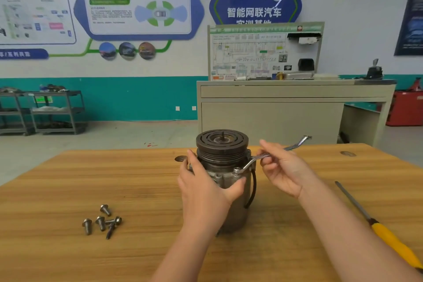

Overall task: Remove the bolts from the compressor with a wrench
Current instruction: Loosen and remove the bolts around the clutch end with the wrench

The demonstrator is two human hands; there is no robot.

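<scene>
A metal compressor [223, 151] with a dark grooved pulley on top stands upright in the middle of the wooden table [68, 178]. My left hand [206, 185] wraps around its body from the front left. A silver offset ring wrench [263, 157] sits with its near ring on a bolt [237, 170] at the compressor's front right flange. My right hand [281, 167] pinches the wrench's shaft near the middle, and the far end sticks out to the upper right. Several loose bolts [101, 222] lie in a cluster on the table at the left.
A screwdriver with a yellow handle [389, 240] lies on the table at the right, pointing away from me. A small dark disc [180, 158] lies just left of the compressor. Beyond the table stand a beige bench [274, 112] and grey shelving carts [45, 112].
</scene>
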